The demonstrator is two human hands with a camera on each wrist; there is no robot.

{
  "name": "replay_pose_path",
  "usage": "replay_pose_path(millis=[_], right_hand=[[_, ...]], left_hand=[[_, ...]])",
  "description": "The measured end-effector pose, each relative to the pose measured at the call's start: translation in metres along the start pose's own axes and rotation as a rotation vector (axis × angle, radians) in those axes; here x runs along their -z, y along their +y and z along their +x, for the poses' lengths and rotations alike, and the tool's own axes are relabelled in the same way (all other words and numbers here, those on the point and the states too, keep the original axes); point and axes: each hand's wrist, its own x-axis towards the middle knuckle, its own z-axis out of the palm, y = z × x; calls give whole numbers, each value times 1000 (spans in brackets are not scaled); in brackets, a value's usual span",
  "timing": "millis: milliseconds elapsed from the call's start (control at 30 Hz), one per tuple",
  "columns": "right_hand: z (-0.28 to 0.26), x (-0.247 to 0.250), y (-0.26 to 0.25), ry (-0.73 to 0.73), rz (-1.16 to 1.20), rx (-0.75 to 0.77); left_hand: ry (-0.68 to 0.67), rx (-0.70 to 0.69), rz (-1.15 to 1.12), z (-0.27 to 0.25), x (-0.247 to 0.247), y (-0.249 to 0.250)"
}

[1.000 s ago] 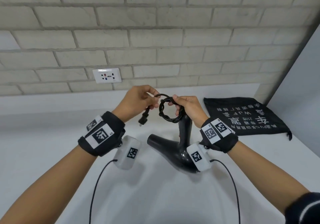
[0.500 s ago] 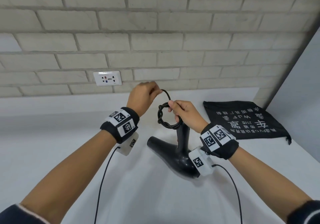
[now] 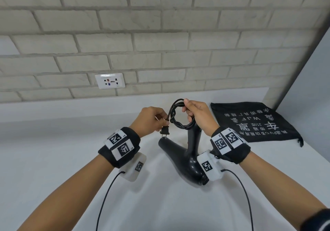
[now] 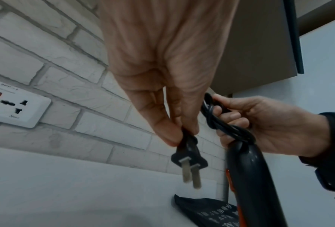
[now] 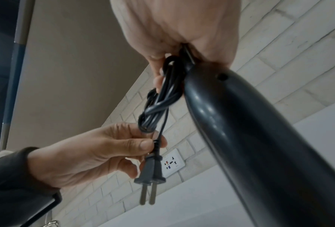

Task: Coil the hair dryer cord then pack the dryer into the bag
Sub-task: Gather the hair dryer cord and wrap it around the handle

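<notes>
A black hair dryer [image 3: 185, 154] rests nozzle-down on the white counter, its handle [image 5: 240, 122] pointing up. Its black cord is wound into a small coil [image 3: 176, 116] at the handle's top. My right hand [image 3: 198, 116] grips the coil [image 4: 228, 127] together with the handle end. My left hand [image 3: 151, 121] pinches the cord just above the two-pin plug [image 3: 164, 132], which hangs prongs-down left of the coil [image 5: 158, 99]. The plug [image 4: 189, 159] [image 5: 153, 170] is loose in the air. A black drawstring bag [image 3: 255, 121] with white print lies flat to the right.
A white wall socket [image 3: 110, 80] sits in the brick wall behind. A grey side panel [image 3: 307, 80] closes off the counter at the right. Thin black cables [image 3: 105, 200] run from my wrist cameras across the white counter [image 3: 53, 141].
My left hand came down from above the coil and now holds the cord near the plug, which hangs left of the coil. My right hand has kept hold of the coil.
</notes>
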Motion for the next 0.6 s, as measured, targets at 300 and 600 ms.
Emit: replay_pose_path(millis=[300,600], right_hand=[[-4,-7,-7,-73,66,-13],[-1,-5,-2,-40,22,-7]], left_hand=[[87,158,-677,7,5,11],[-165,309,-1067,2,-9,26]])
